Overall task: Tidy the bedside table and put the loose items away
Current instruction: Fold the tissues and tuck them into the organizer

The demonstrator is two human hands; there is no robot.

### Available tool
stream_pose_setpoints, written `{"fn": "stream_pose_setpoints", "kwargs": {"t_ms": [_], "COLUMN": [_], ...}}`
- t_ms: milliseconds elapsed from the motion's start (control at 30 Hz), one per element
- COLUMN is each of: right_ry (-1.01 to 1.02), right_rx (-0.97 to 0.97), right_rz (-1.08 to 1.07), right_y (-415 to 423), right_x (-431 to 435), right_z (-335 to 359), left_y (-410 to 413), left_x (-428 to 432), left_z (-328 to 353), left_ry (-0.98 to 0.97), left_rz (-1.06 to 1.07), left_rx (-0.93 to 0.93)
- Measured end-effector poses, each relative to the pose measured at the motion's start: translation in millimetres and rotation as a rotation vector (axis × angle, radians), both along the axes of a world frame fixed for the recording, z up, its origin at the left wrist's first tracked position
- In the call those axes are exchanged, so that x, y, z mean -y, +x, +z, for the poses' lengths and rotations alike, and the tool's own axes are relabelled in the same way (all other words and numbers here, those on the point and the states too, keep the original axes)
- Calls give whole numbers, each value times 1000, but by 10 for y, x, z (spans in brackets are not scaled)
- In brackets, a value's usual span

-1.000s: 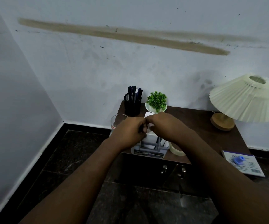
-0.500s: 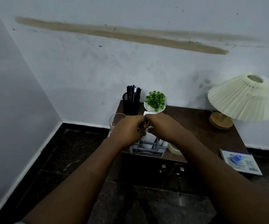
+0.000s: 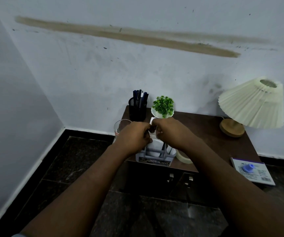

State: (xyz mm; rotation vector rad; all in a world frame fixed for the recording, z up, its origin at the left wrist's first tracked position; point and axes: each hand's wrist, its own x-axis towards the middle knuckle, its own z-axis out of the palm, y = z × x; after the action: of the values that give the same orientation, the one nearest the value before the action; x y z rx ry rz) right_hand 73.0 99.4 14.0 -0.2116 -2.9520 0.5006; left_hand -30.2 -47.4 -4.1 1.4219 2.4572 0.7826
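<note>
Both hands [image 3: 152, 132] still pinching the white paper [image 3: 153, 120].

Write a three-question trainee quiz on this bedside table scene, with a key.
1. True or false: the pen holder stands at the table's back left corner.
2. What lies right of the grey organiser at the front edge: A) a tape roll, B) a mug, C) a phone?
3. What do the left hand and right hand pinch between them?

Key: 1 true; 2 A; 3 a small white paper above the organiser.
</note>
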Motion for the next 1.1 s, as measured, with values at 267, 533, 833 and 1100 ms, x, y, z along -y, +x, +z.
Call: {"fn": "stream_pose_setpoints", "kwargs": {"t_ms": [267, 533, 833, 1100], "right_ry": [-24, -57, -12, -605], "right_rx": [29, 38, 171, 479], "right_rz": [-60, -196, -371, -527], "right_y": [7, 187, 302, 325], "right_x": [-57, -267, -424, -478], "right_z": [32, 43, -32, -107], "left_y": [24, 68, 132, 103], "left_x": [-29, -69, -89, -44], "left_z": [4, 13, 56, 134], "left_ry": [-52, -70, -79, -45], "left_rz": [10, 30, 74, 148], "left_rx": [-46, -53, -136, -57]}}
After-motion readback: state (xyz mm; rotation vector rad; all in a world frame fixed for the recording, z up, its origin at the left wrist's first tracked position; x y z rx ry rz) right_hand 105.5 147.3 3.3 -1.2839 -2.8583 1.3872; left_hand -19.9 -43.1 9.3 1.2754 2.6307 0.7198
